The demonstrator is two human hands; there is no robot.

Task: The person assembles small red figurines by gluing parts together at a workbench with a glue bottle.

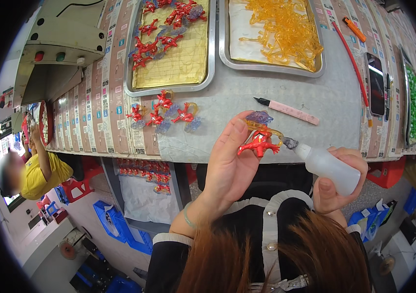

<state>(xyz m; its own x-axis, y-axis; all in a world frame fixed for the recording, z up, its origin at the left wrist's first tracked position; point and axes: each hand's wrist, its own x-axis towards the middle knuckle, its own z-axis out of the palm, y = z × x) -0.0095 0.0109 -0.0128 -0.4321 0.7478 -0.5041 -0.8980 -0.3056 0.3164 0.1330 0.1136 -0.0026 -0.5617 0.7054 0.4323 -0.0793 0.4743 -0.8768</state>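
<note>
My left hand [225, 166] is closed on a small red figurine [258, 143], pinching it between thumb and fingers above the table's near edge. A translucent purple piece [258, 117] sits at the figurine's top, and a curved amber strip [272, 131] arches beside it. Wrapped in my right hand [334, 193] is a white plastic squeeze bottle [333, 170], tilted toward the figurine. Its nozzle end is by the amber strip, near a small dark purple-grey piece [291, 143]; whether they touch, I cannot tell. Several similar red figurines [163, 116] lie on the table to the left.
Behind stand a metal tray [212, 63] of red figurines and another tray [272, 72] of amber pieces. A pink-handled pen-like tool [293, 111], red brush [354, 63], orange cutter [354, 29] and phone [375, 83] lie rightward. An open drawer [147, 205] holds more figurines. A person in yellow [47, 176] sits left.
</note>
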